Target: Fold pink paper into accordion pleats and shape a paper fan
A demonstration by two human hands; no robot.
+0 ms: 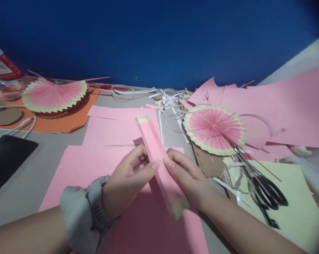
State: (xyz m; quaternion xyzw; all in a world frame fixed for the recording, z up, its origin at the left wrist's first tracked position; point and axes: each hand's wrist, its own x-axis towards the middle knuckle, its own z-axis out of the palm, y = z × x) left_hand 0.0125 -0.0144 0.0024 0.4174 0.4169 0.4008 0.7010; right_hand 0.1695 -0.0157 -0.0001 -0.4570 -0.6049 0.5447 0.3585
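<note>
A folded pink paper strip with pale green ends slants between my hands, above pink sheets on the desk. My left hand is closed on its left side, the thumb pressing near the middle. On the right side, my right hand pinches it with thumb and fingers, the thumbs almost touching. The strip's folds show as lengthwise ridges. Pleated pink paper rounds with green rims lie at the right and at the back left.
Black-handled scissors lie over a pale green sheet at the right. White paper strips are heaped at the back. A black device, a cable and orange paper are at the left. A blue partition stands behind.
</note>
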